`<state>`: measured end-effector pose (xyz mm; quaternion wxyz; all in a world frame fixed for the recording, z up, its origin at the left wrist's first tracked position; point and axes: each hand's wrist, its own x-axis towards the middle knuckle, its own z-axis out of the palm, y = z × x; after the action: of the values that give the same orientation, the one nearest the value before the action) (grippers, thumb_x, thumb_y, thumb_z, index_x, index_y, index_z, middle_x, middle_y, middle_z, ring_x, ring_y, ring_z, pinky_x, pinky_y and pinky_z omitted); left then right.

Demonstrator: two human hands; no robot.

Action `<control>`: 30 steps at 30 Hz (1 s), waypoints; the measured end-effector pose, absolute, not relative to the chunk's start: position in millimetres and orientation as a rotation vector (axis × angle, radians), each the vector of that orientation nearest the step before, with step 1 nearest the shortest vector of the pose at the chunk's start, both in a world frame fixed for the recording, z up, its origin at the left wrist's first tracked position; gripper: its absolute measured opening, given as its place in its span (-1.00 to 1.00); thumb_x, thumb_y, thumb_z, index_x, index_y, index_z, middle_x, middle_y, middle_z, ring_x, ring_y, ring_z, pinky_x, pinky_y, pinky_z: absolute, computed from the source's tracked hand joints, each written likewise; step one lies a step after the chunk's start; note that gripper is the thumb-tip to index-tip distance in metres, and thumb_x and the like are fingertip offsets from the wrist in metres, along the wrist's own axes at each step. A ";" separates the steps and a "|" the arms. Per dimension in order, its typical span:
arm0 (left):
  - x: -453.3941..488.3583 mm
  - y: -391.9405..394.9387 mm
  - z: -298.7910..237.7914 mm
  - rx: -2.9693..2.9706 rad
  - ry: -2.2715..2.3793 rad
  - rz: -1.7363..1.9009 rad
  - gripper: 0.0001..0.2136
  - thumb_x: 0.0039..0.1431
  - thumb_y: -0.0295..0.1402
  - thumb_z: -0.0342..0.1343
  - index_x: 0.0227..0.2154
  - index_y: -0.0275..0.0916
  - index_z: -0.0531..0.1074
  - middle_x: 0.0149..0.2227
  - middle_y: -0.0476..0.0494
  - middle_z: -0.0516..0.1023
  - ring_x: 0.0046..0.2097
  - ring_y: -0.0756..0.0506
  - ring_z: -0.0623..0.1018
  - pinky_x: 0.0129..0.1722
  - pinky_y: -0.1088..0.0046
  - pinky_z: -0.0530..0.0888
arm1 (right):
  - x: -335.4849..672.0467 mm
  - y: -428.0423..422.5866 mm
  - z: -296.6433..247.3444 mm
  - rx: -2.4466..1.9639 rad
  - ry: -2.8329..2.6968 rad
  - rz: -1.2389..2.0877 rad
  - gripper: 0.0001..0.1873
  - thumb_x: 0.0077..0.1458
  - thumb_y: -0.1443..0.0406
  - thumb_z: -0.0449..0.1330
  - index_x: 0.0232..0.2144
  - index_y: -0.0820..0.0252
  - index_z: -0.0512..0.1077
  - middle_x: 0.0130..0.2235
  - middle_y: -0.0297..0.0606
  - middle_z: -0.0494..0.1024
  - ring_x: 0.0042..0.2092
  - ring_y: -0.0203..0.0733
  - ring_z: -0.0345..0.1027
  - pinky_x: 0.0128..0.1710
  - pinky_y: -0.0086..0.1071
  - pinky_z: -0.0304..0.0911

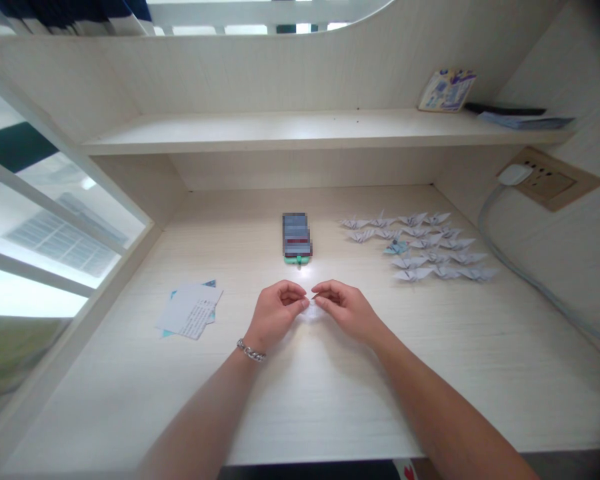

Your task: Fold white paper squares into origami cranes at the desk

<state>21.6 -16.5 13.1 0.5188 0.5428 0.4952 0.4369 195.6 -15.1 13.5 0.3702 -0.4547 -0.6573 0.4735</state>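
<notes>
My left hand (279, 311), with a chain bracelet (251, 351) on its wrist, pinches a small piece of white folded paper (311, 309) between thumb and fingertips. From the other side my right hand (347, 311) pinches the same paper, its fingers closed. The fingertips nearly meet over it, and its exact shape is too blurred to tell. Rows of paper cranes (433, 259) stand to the right; most are white, and one blue crane (396, 247) is among them. Left of my hands lies a small pile of paper sheets (190, 310), the top one white with handwriting.
A phone (296, 235) with a green edge lies beyond my hands, its screen blurred. A grey cable (510, 267) runs from a wall socket (555, 179) down the right side. The shelf (260, 127) above bears a patterned packet (447, 91) and flat dark items.
</notes>
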 end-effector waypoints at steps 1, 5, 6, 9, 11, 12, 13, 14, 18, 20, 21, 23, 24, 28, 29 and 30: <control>21.6 -16.4 13.1 1.308 1.186 1.041 -0.84 -0.13 -0.41 0.20 -0.42 -0.33 0.41 -0.43 -0.13 0.52 -0.36 -0.02 0.52 -0.31 0.45 0.47 | 194.9 -15.5 14.1 -1.168 -1.696 1.187 -0.79 0.00 0.30 0.14 -0.25 0.16 0.41 -0.30 -0.26 0.51 -0.27 -0.22 0.38 -0.24 -0.35 0.27; 20.5 -15.8 16.1 1.300 1.137 0.996 -0.84 -0.09 -0.43 0.16 -0.37 -0.33 0.41 -0.39 -0.15 0.53 -0.34 -0.04 0.53 -0.30 0.42 0.48 | 194.0 -13.5 13.2 -1.195 -1.665 1.170 -0.88 -0.04 0.33 0.15 -0.37 0.18 0.41 -0.39 -0.30 0.50 -0.34 -0.25 0.37 -0.31 -0.39 0.25; 20.2 -15.7 17.3 1.291 1.115 0.984 -0.83 -0.08 -0.43 0.15 -0.35 -0.33 0.41 -0.38 -0.16 0.53 -0.32 -0.05 0.53 -0.31 0.41 0.49 | 194.3 -12.5 12.6 -1.202 -1.649 1.179 -0.89 -0.05 0.33 0.15 -0.38 0.18 0.41 -0.41 -0.31 0.50 -0.36 -0.26 0.37 -0.33 -0.40 0.25; 20.2 -15.8 19.4 1.308 1.080 0.959 -0.80 -0.06 -0.42 0.13 -0.31 -0.33 0.41 -0.33 -0.19 0.52 -0.27 -0.07 0.52 -0.30 0.40 0.50 | 195.2 -11.1 12.0 -1.215 -1.641 1.165 -0.89 -0.07 0.34 0.15 -0.39 0.19 0.40 -0.41 -0.31 0.50 -0.36 -0.26 0.36 -0.35 -0.40 0.25; 21.4 -16.7 19.0 1.362 1.102 0.949 -0.79 -0.06 -0.40 0.14 -0.31 -0.32 0.42 -0.33 -0.18 0.52 -0.27 -0.06 0.52 -0.27 0.40 0.48 | 194.7 -12.4 12.9 -1.214 -1.666 1.125 -0.90 -0.07 0.35 0.14 -0.40 0.18 0.40 -0.41 -0.30 0.50 -0.35 -0.25 0.37 -0.33 -0.39 0.25; 22.3 -17.3 18.3 1.390 1.116 0.950 -0.80 -0.06 -0.39 0.15 -0.32 -0.32 0.42 -0.34 -0.17 0.52 -0.28 -0.06 0.52 -0.26 0.41 0.48 | 194.1 -13.5 13.5 -1.208 -1.685 1.106 -0.89 -0.06 0.36 0.13 -0.39 0.18 0.41 -0.39 -0.29 0.50 -0.34 -0.24 0.38 -0.31 -0.38 0.26; 23.2 -18.0 17.4 1.414 1.125 0.951 -0.81 -0.06 -0.38 0.15 -0.33 -0.31 0.42 -0.34 -0.17 0.52 -0.28 -0.05 0.52 -0.25 0.42 0.47 | 193.4 -14.7 14.3 -1.200 -1.706 1.087 -0.88 -0.06 0.37 0.12 -0.39 0.17 0.41 -0.38 -0.28 0.51 -0.33 -0.23 0.38 -0.29 -0.38 0.26; 23.9 -18.5 16.5 1.433 1.128 0.952 -0.83 -0.05 -0.39 0.14 -0.34 -0.31 0.42 -0.35 -0.16 0.52 -0.29 -0.05 0.52 -0.25 0.42 0.46 | 192.8 -15.9 14.9 -1.190 -1.727 1.072 -0.87 -0.06 0.38 0.11 -0.39 0.17 0.42 -0.38 -0.28 0.51 -0.32 -0.23 0.38 -0.27 -0.37 0.26; 23.9 -18.4 14.8 1.453 1.129 0.951 -0.86 -0.06 -0.43 0.14 -0.37 -0.31 0.42 -0.38 -0.14 0.51 -0.31 -0.03 0.51 -0.28 0.45 0.45 | 193.2 -17.3 15.6 -1.170 -1.793 1.064 -0.84 -0.07 0.42 0.08 -0.40 0.18 0.43 -0.41 -0.30 0.51 -0.36 -0.26 0.38 -0.32 -0.40 0.26; 22.2 -17.2 15.5 1.431 1.133 0.947 -0.86 -0.07 -0.44 0.15 -0.38 -0.32 0.41 -0.40 -0.13 0.51 -0.34 -0.02 0.51 -0.30 0.47 0.45 | 195.8 -15.6 14.4 -1.169 -1.793 1.100 -0.83 -0.07 0.43 0.07 -0.40 0.18 0.43 -0.41 -0.31 0.51 -0.38 -0.27 0.38 -0.36 -0.42 0.25; 21.3 -16.5 16.0 1.418 1.131 0.944 -0.86 -0.08 -0.44 0.15 -0.39 -0.32 0.41 -0.41 -0.13 0.51 -0.35 -0.02 0.51 -0.32 0.47 0.44 | 197.5 -14.3 13.6 -1.164 -1.786 1.134 -0.82 -0.08 0.43 0.07 -0.39 0.19 0.43 -0.40 -0.30 0.52 -0.37 -0.27 0.38 -0.36 -0.42 0.25; 19.8 -15.5 16.8 1.396 1.123 0.930 -0.86 -0.10 -0.44 0.16 -0.40 -0.32 0.41 -0.43 -0.12 0.51 -0.36 -0.02 0.51 -0.33 0.47 0.44 | 200.9 -11.9 12.0 -1.142 -1.764 1.225 -0.79 -0.08 0.44 0.06 -0.35 0.20 0.43 -0.36 -0.27 0.53 -0.34 -0.26 0.40 -0.35 -0.43 0.26; 19.2 -15.2 17.0 1.390 1.122 0.923 -0.86 -0.10 -0.44 0.17 -0.41 -0.32 0.41 -0.44 -0.12 0.51 -0.37 -0.02 0.51 -0.34 0.47 0.44 | 202.2 -11.0 11.4 -1.126 -1.751 1.272 -0.77 -0.08 0.44 0.06 -0.34 0.20 0.42 -0.34 -0.26 0.53 -0.32 -0.25 0.41 -0.34 -0.42 0.27; 18.6 -15.8 15.4 1.397 1.135 0.900 -0.85 -0.11 -0.44 0.17 -0.41 -0.32 0.41 -0.44 -0.13 0.52 -0.38 -0.03 0.52 -0.34 0.45 0.45 | 201.5 -12.0 10.8 -1.125 -1.731 1.329 -0.77 -0.06 0.41 0.07 -0.29 0.21 0.41 -0.31 -0.22 0.54 -0.29 -0.23 0.42 -0.31 -0.40 0.28; 18.6 -16.0 14.9 1.403 1.132 0.892 -0.85 -0.11 -0.44 0.17 -0.40 -0.32 0.42 -0.43 -0.14 0.53 -0.37 -0.03 0.52 -0.34 0.44 0.45 | 199.9 -13.1 10.9 -1.138 -1.740 1.312 -0.78 -0.05 0.39 0.10 -0.28 0.20 0.41 -0.32 -0.22 0.54 -0.30 -0.22 0.42 -0.32 -0.39 0.27; 18.5 -16.3 14.6 1.405 1.123 0.885 -0.85 -0.10 -0.44 0.16 -0.39 -0.32 0.42 -0.42 -0.14 0.53 -0.36 -0.04 0.52 -0.33 0.44 0.46 | 198.2 -14.1 11.0 -1.151 -1.749 1.294 -0.80 -0.05 0.36 0.12 -0.29 0.20 0.42 -0.34 -0.23 0.54 -0.31 -0.22 0.41 -0.33 -0.39 0.27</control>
<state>18.5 -16.3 14.6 0.5382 0.5907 0.4721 0.3722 198.2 -14.1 11.0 0.3335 -0.4409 -0.6700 0.4955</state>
